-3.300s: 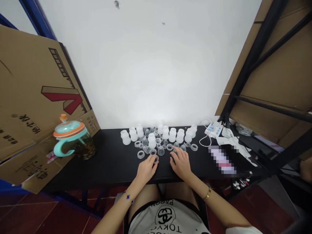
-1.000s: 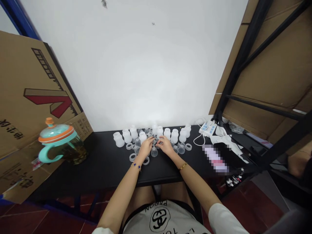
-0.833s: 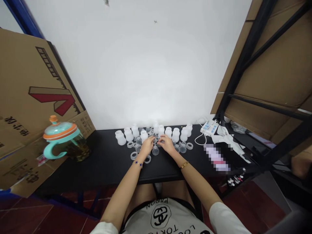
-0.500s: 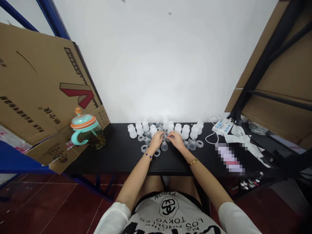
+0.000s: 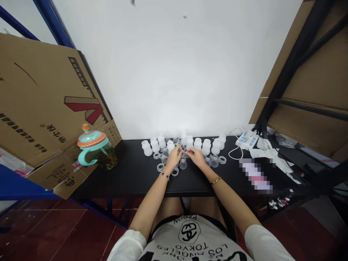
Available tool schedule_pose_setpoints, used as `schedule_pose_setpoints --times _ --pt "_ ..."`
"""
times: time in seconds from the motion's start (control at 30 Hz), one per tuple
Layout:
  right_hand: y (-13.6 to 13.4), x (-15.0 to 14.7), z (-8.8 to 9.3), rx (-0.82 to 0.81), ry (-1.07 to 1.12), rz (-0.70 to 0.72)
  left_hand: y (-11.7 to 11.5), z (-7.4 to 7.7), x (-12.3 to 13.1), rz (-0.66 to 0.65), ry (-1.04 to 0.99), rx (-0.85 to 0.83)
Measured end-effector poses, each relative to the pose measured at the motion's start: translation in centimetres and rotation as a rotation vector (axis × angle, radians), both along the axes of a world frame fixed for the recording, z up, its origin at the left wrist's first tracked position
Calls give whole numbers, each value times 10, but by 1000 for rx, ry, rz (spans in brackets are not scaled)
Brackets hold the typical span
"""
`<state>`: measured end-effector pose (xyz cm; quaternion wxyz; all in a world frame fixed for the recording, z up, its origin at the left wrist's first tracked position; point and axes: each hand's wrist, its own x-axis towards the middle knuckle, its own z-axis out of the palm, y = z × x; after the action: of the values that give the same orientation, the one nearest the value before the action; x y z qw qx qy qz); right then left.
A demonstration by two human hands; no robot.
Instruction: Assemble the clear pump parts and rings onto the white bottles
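My left hand is closed, its fingertips pinching what looks like a small clear plastic ring. Just to the right, my right hand has its thumb and fingers pressed together; whatever they grip is too small to make out. A clear dome-shaped cap sits on the table below and between the hands. Clear screw rings lie around them, with another ring farther left. Several milky white small bottles stand behind and to both sides of my hands.
The black table runs along a white wall. At left stands a teal-lidded jug beside a large cardboard sheet. On the right lie a white power strip, its cable, white papers and a blurred-out flat item.
The camera view has tilted slightly. Both hands stay close together in nearly the same place, with only small finger movement; the bottles and rings around them have not visibly moved.
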<state>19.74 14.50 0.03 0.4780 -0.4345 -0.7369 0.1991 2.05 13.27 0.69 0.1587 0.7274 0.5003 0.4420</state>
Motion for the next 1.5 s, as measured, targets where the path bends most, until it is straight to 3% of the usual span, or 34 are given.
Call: schedule_pose_setpoints --times 0.37,0.63,0.83,1.5 --pt "-3 0 1 -74 57 2 -7 6 2 -39 -149 -17" --pt "-7 0 3 -108 92 21 -4 5 8 -111 -403 -104" --pt "-7 -2 4 -118 114 46 -4 12 5 -191 -551 -174" --pt "-12 0 14 -20 81 16 -13 23 8 -272 -708 -261"
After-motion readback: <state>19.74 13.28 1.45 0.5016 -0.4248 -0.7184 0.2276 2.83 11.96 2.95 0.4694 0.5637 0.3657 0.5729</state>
